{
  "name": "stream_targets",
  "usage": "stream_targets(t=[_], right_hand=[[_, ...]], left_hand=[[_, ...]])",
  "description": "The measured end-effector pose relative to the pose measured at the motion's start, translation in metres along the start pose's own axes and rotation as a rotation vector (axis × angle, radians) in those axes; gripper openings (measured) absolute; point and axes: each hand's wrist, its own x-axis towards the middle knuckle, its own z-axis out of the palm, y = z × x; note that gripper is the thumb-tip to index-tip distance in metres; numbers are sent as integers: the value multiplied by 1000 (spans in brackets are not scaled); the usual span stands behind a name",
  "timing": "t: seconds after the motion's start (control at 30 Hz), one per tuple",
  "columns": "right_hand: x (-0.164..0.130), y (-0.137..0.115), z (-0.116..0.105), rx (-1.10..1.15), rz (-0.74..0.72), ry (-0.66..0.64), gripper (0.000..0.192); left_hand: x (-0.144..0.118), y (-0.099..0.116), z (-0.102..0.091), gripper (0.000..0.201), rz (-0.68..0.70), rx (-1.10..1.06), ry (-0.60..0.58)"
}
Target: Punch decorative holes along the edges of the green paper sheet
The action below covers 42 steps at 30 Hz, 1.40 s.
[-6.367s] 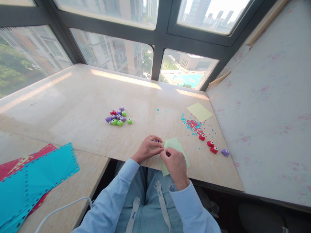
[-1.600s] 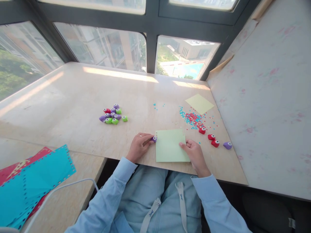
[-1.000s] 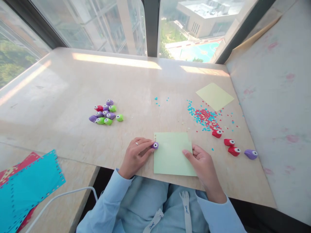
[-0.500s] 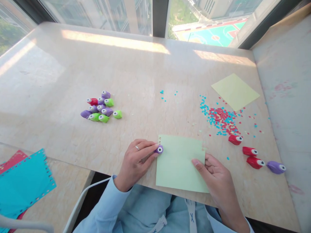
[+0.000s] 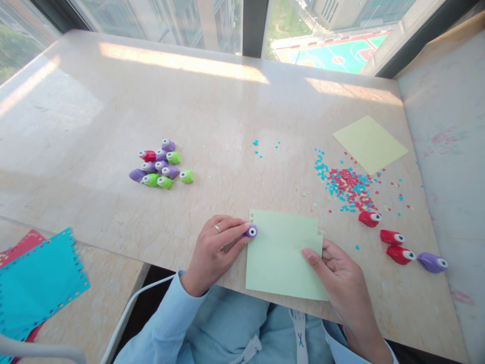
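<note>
My left hand pinches a small purple paper punch at the left edge of a pale green sheet of paper. Small holes show in that edge just above the punch, and a few more at the upper right edge. My right hand grips the sheet's right side, thumb on top and fingers curled beneath. The sheet lies at the front edge of the table.
Several purple, green and red punches cluster at left. Red punches and a purple punch lie right. Beyond them are paper confetti and a yellowish sheet. Punched blue paper covers red paper at lower left.
The whole view has shifted slightly, so everything appears a little further right. Both hands keep their grips, and the punch stays at the sheet's left edge.
</note>
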Motion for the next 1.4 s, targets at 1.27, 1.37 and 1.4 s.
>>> stream_targets(t=[1.27, 1.37, 1.4], right_hand=[[-18, 28, -2, -837, -970, 28, 48], [-18, 32, -1, -843, -959, 23, 49], [-18, 32, -1, -842, -957, 23, 49]], left_hand=[[1, 1, 1, 24, 28, 55, 0], [3, 1, 1, 24, 22, 57, -7], [3, 1, 1, 24, 21, 56, -7]])
